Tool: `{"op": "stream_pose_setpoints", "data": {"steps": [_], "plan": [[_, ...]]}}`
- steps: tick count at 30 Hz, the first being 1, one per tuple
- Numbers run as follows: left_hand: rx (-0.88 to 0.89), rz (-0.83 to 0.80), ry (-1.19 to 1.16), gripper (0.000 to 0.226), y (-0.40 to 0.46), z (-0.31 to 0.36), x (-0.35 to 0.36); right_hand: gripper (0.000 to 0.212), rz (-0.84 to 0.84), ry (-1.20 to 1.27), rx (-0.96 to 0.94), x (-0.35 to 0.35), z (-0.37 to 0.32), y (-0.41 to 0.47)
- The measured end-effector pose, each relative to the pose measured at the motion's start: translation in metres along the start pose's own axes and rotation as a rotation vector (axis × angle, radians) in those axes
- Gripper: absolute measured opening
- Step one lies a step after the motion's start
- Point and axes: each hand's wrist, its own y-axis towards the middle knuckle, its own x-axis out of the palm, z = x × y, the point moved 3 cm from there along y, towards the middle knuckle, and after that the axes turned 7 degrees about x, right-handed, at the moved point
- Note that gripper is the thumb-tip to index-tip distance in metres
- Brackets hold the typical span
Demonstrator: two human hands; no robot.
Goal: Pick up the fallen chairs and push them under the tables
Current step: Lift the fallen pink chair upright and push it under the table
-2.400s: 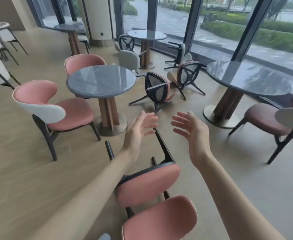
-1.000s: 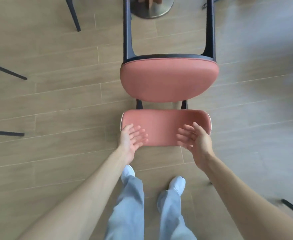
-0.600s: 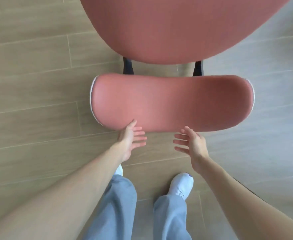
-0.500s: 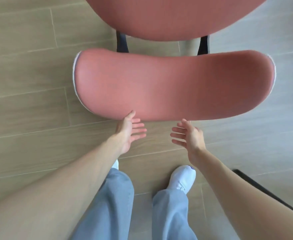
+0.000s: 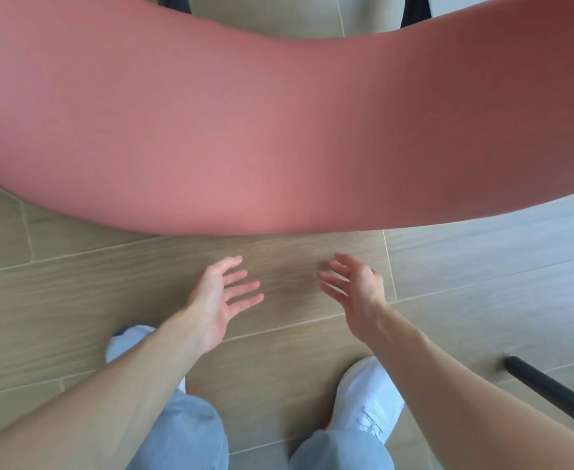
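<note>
The pink padded backrest of the fallen chair (image 5: 279, 130) fills the upper half of the view, very close to the camera, curving across the whole width. Two dark frame struts (image 5: 414, 10) show above it at the top edge. My left hand (image 5: 221, 300) and my right hand (image 5: 353, 293) hover just below the backrest's lower edge, palms facing each other, fingers spread. Neither hand touches the chair. The seat and legs are hidden behind the backrest.
A wooden plank floor (image 5: 58, 300) lies underneath. My white shoes (image 5: 370, 398) and light blue trouser legs (image 5: 184, 435) stand right below my hands. A black leg of another chair (image 5: 557, 391) slants in at the lower right.
The camera has dropped much closer to the backrest, which now fills the upper view. My hands have come off its lower edge and sit a little below it, still spread.
</note>
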Motion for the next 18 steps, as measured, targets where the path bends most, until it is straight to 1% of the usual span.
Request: {"op": "stream_pose_setpoints", "data": {"steps": [2, 3, 6, 7, 9, 12, 13, 15, 16, 18], "plan": [[0.042, 0.001, -0.067, 0.05, 0.01, 0.007, 0.003, 0.046, -0.02, 0.086, -0.004, 0.004, -0.013, 0.011], [0.06, 0.0, -0.101, 0.052, 0.015, 0.01, 0.006, 0.047, -0.04, 0.126, -0.007, 0.007, -0.02, 0.016], [0.077, -0.03, -0.193, 0.032, 0.023, 0.014, 0.016, 0.035, -0.101, 0.207, 0.012, 0.021, -0.034, 0.021], [0.068, -0.039, -0.217, 0.029, 0.024, 0.012, 0.02, 0.034, -0.118, 0.222, 0.015, 0.024, -0.035, 0.022], [0.053, -0.06, -0.272, 0.031, 0.026, 0.006, 0.028, 0.031, -0.143, 0.249, 0.024, 0.028, -0.036, 0.025], [0.038, -0.071, -0.389, 0.033, 0.027, 0.007, 0.036, 0.006, -0.193, 0.314, 0.041, 0.029, -0.039, 0.029], [0.031, -0.07, -0.435, 0.033, 0.028, 0.01, 0.038, 0.005, -0.214, 0.352, 0.043, 0.028, -0.041, 0.029], [0.03, -0.064, -0.514, 0.042, 0.027, 0.018, 0.043, 0.003, -0.255, 0.384, 0.046, 0.026, -0.044, 0.029], [0.033, -0.048, -0.525, 0.049, 0.026, 0.022, 0.044, 0.002, -0.271, 0.375, 0.044, 0.024, -0.045, 0.027], [0.045, -0.012, -0.509, 0.054, 0.021, 0.026, 0.042, 0.007, -0.288, 0.334, 0.038, 0.022, -0.043, 0.022]]}}
